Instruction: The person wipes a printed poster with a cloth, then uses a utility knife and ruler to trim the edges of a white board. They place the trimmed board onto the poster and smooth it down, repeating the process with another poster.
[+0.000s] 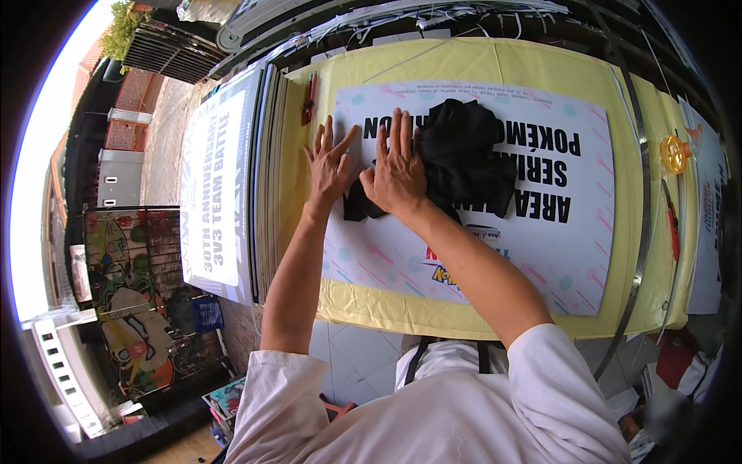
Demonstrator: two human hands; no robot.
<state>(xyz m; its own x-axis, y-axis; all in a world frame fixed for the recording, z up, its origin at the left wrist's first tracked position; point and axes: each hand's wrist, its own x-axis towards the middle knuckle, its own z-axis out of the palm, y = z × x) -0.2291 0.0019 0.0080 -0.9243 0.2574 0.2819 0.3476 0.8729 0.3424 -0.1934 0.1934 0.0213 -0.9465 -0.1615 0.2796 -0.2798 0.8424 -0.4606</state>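
Observation:
A white printed board (556,267) with bold black lettering and pastel shapes lies flat on a yellow-covered table (363,309); its lettering appears upside down to me. My left hand (331,164) rests with spread fingers at the board's left edge, partly over the yellow cover. My right hand (397,170) lies stretched out on the board, its fingers pointing away from me. Against the right hand sits a crumpled black cloth (468,147), which hides part of the lettering. Some of the cloth also shows below and between the two hands.
A stack of printed boards (224,185) stands along the table's left side. A red cutter (309,99) lies at the far left, another red-handled cutter (672,224) at the right. An amber tape roll (675,155) sits near a long metal ruler (643,178). White scraps (433,19) fill the far edge.

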